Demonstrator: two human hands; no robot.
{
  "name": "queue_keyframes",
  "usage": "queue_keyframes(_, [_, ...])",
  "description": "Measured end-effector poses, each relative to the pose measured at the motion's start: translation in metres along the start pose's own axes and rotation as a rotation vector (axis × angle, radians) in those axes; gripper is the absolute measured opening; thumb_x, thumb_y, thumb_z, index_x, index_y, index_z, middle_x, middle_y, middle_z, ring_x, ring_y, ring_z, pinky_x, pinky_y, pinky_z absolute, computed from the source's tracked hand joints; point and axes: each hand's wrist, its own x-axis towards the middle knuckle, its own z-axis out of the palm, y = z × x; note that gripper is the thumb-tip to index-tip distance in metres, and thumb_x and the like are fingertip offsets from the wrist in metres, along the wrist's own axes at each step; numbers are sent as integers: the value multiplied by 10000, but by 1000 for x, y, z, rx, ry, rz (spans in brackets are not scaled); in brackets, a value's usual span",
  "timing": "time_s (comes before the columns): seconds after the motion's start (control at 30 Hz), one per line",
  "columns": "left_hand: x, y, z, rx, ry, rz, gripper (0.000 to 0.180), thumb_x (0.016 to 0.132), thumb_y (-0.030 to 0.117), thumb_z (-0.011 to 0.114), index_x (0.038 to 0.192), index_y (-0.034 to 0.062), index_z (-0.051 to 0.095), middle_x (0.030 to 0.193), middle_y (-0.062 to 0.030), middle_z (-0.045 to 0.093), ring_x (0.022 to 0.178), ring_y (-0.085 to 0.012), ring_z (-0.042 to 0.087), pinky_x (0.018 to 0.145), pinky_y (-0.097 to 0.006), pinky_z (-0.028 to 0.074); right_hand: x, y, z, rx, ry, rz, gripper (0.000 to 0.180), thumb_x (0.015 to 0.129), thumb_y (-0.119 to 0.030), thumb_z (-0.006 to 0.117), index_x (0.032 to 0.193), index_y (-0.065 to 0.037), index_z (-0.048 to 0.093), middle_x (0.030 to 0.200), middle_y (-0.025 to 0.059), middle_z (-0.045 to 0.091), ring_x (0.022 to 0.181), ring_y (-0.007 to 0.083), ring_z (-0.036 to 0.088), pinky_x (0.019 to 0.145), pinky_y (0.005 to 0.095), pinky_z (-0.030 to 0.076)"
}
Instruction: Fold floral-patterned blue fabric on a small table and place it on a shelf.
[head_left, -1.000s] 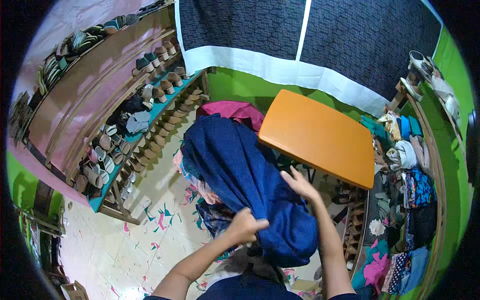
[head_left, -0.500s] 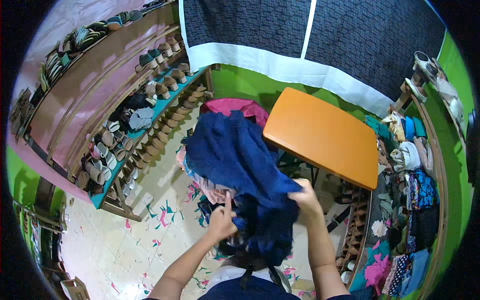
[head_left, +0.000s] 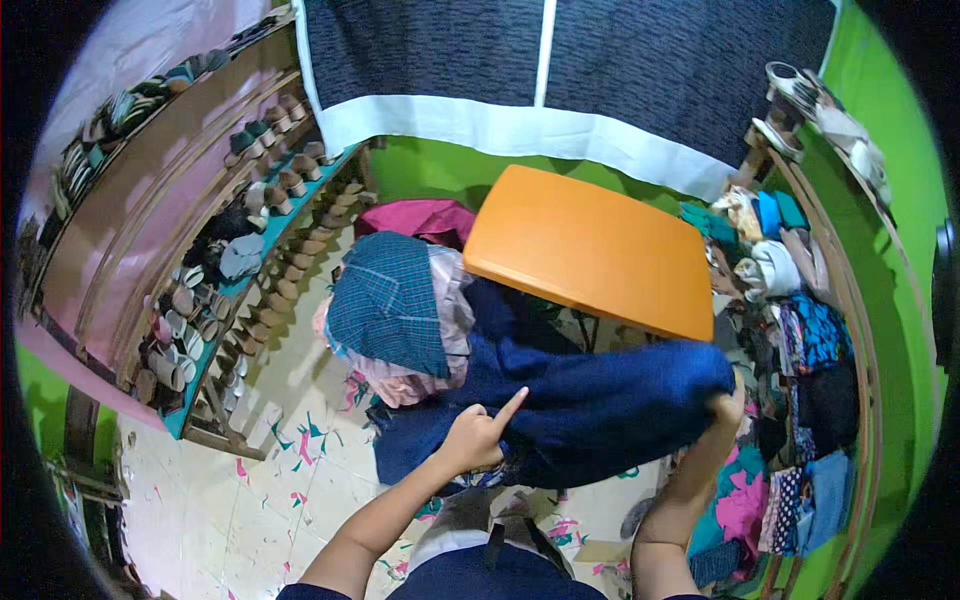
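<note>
A large dark blue cloth [head_left: 600, 410] stretches sideways in front of me, above the floor. My right hand [head_left: 729, 405] is closed on its right end, fingers partly hidden by the fabric. At the cloth's near edge is my left hand [head_left: 480, 440], its index finger stretched out and its other fingers curled on the fabric. Just beyond, a heap of cloth carries a teal checked piece [head_left: 388, 300] on top, with pale pink ruffled fabric [head_left: 450, 305] beside and under it.
An orange table [head_left: 590, 250] stands ahead, next to a magenta cloth [head_left: 415, 218]. Shoe racks [head_left: 270, 240] line the left wall. Folded clothes [head_left: 825, 500] fill the right shelf. Fabric scraps [head_left: 305, 445] litter the tiled floor [head_left: 200, 500]. A dark curtain [head_left: 430, 60] hangs behind.
My right hand has swung right, drawing the dark blue cloth off the heap and uncovering the teal checked piece. My left hand has moved slightly right. The view has turned a little rightward.
</note>
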Motion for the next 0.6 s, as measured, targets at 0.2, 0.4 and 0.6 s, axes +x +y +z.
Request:
queue_keyframes(0.2, [6,11,6,6,-8,-84,856,504,53,570,1315,119,305,498,-83,460,465,-260,454,549,-332,379,33,-42,-8,-186,331,85,298,688,-3,473,976,20,546,898,52,577,802,149,536,755,246,408])
queue_keyframes(0.4, [-11,-22,-21,-52,146,-296,591,550,55,585,1127,170,528,688,-130,608,622,-287,570,639,-368,426,80,-15,-92,-273,423,-65,282,743,-3,492,1023,18,524,952,66,570,836,171,532,798,270,398])
queue_keyframes(0.6, [15,3,-26,18,-68,-502,517,644,56,617,1137,175,515,843,-91,623,774,-253,556,724,-325,409,87,17,-81,-348,187,110,274,760,-8,487,1030,4,529,947,40,565,822,124,509,768,246,391])
